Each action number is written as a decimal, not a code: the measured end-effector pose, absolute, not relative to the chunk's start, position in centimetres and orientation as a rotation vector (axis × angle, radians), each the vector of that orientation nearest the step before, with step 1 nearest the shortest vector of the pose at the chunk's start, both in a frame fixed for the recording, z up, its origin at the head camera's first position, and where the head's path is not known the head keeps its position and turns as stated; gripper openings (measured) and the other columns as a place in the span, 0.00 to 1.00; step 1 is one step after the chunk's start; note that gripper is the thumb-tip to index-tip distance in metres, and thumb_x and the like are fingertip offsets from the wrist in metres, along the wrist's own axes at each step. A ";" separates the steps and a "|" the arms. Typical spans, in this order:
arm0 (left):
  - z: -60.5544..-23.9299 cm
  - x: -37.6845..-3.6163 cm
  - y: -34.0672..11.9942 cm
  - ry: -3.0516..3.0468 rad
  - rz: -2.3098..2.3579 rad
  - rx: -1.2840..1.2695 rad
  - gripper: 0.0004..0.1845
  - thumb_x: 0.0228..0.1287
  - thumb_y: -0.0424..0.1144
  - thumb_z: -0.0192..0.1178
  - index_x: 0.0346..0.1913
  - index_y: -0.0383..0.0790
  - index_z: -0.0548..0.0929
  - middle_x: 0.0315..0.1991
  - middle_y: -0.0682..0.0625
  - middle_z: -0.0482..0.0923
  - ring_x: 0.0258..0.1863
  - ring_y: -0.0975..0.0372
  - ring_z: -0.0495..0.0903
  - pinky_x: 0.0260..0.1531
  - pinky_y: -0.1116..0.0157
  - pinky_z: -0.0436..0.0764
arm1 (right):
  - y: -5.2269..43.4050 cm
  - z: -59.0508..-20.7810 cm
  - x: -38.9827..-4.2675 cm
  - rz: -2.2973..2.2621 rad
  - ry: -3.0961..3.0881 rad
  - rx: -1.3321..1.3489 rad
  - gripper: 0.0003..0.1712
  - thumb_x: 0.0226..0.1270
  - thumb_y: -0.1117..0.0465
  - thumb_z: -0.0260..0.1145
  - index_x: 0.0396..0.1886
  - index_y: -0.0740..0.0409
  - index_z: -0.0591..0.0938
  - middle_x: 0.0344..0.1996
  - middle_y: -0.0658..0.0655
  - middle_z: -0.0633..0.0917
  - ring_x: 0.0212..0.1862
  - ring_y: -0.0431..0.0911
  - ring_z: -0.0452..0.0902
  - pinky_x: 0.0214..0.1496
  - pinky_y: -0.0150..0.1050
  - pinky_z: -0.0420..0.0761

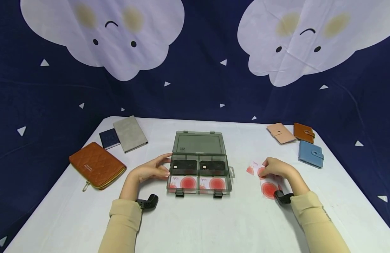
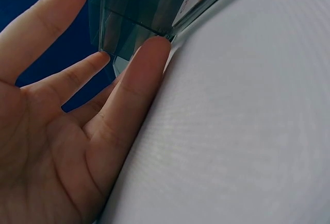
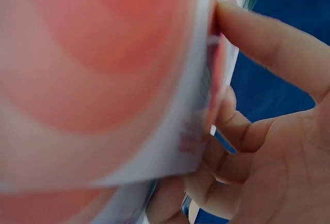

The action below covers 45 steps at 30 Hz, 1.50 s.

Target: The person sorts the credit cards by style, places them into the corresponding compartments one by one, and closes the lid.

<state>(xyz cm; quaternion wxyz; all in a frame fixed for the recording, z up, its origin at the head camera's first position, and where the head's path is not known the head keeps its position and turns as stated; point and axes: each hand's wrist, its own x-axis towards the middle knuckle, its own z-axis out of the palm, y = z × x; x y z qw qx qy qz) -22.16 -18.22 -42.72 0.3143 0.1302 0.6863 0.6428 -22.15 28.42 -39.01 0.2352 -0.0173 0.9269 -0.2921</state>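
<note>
Box (image 1: 199, 165) mid-table, lid up, all four compartments already carrying cards. My left hand (image 1: 152, 170) steadies its left wall, fingers straight. My right hand (image 1: 275, 168) pinches loose cards (image 1: 267, 182) (several unsorted) toward right edge.

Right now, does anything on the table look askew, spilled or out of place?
Only the loose red-and-white cards under the right hand: they lie fanned and crooked on the table, outside the open box, whose cards sit squarely.
</note>
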 end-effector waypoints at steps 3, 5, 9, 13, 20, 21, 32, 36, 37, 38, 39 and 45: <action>-42.8 -22.2 -18.2 1.817 1.687 0.346 0.48 0.54 0.28 0.62 0.73 0.39 0.43 0.69 0.33 0.44 0.41 0.63 0.77 0.47 0.59 0.77 | 27.9 -38.9 -22.8 -0.844 2.555 -0.085 0.18 0.55 0.61 0.64 0.37 0.70 0.71 0.28 0.57 0.72 0.30 0.47 0.65 0.28 0.36 0.65; -42.8 -22.2 -18.3 1.826 1.680 0.342 0.48 0.54 0.28 0.62 0.73 0.39 0.44 0.69 0.33 0.44 0.41 0.63 0.77 0.46 0.60 0.77 | 27.6 -38.9 -23.2 -0.881 2.569 -0.115 0.17 0.58 0.63 0.62 0.39 0.72 0.71 0.32 0.62 0.74 0.35 0.50 0.67 0.33 0.37 0.66; -42.8 -22.2 -18.3 1.835 1.670 0.345 0.48 0.55 0.29 0.62 0.73 0.39 0.44 0.69 0.34 0.45 0.41 0.63 0.77 0.46 0.61 0.77 | 27.0 -39.0 -23.8 -1.018 2.574 -0.121 0.21 0.56 0.69 0.59 0.48 0.77 0.68 0.39 0.68 0.74 0.39 0.52 0.69 0.38 0.38 0.69; -42.8 -22.2 -18.3 1.830 1.673 0.348 0.48 0.54 0.29 0.62 0.73 0.39 0.44 0.69 0.33 0.45 0.41 0.63 0.77 0.46 0.60 0.77 | 26.6 -38.8 -24.4 -1.148 2.576 -0.069 0.31 0.49 0.75 0.58 0.57 0.76 0.63 0.36 0.65 0.73 0.31 0.46 0.69 0.30 0.36 0.70; -42.6 -22.2 -18.2 1.835 1.676 0.341 0.48 0.55 0.29 0.62 0.73 0.39 0.44 0.69 0.33 0.44 0.40 0.63 0.76 0.45 0.60 0.78 | 26.4 -38.3 -24.7 -1.142 2.718 -0.103 0.21 0.59 0.72 0.55 0.53 0.76 0.72 0.38 0.67 0.77 0.36 0.49 0.71 0.36 0.36 0.71; -42.6 -22.2 -18.3 1.838 1.675 0.340 0.48 0.54 0.29 0.62 0.73 0.39 0.44 0.69 0.33 0.44 0.40 0.63 0.76 0.45 0.60 0.78 | 26.3 -38.3 -24.7 -1.143 2.744 -0.103 0.19 0.60 0.72 0.55 0.51 0.76 0.73 0.39 0.69 0.77 0.38 0.50 0.71 0.37 0.36 0.71; -42.5 -22.0 -18.2 1.838 1.668 0.341 0.47 0.55 0.30 0.62 0.73 0.39 0.44 0.70 0.34 0.45 0.41 0.64 0.77 0.46 0.61 0.77 | 22.9 -36.9 -22.6 -1.399 2.830 -0.175 0.14 0.64 0.68 0.57 0.46 0.72 0.78 0.42 0.68 0.81 0.38 0.43 0.74 0.40 0.34 0.73; -42.5 -22.0 -18.2 1.842 1.663 0.344 0.48 0.54 0.30 0.63 0.73 0.38 0.44 0.70 0.34 0.45 0.41 0.64 0.77 0.46 0.61 0.77 | 20.9 -36.3 -21.6 -1.540 2.732 -0.248 0.15 0.64 0.66 0.59 0.47 0.72 0.78 0.39 0.65 0.79 0.34 0.39 0.75 0.37 0.34 0.77; -42.5 -22.0 -18.2 1.843 1.663 0.344 0.48 0.54 0.30 0.63 0.73 0.38 0.44 0.70 0.34 0.44 0.41 0.64 0.77 0.46 0.61 0.77 | 20.4 -36.2 -21.3 -1.558 2.699 -0.271 0.14 0.65 0.66 0.59 0.47 0.71 0.78 0.38 0.64 0.80 0.34 0.40 0.75 0.38 0.35 0.77; -42.5 -22.0 -18.2 1.844 1.663 0.343 0.48 0.54 0.30 0.63 0.73 0.38 0.44 0.70 0.34 0.45 0.41 0.64 0.77 0.46 0.61 0.77 | 19.9 -36.2 -21.0 -1.556 2.681 -0.303 0.14 0.65 0.65 0.59 0.46 0.70 0.79 0.37 0.63 0.80 0.34 0.40 0.75 0.39 0.36 0.77; -42.5 -22.0 -18.2 1.843 1.664 0.341 0.48 0.54 0.30 0.63 0.73 0.38 0.44 0.69 0.34 0.45 0.41 0.64 0.77 0.46 0.61 0.77 | 19.4 -36.1 -20.8 -1.536 2.670 -0.338 0.13 0.65 0.64 0.60 0.46 0.68 0.79 0.37 0.61 0.80 0.35 0.41 0.75 0.40 0.37 0.77; -42.4 -22.0 -18.2 1.834 1.673 0.341 0.48 0.54 0.30 0.63 0.73 0.38 0.44 0.69 0.34 0.45 0.41 0.64 0.77 0.46 0.61 0.77 | 16.8 -37.0 -19.3 -1.231 2.746 -0.622 0.06 0.61 0.64 0.62 0.37 0.58 0.84 0.32 0.53 0.84 0.35 0.44 0.74 0.37 0.39 0.73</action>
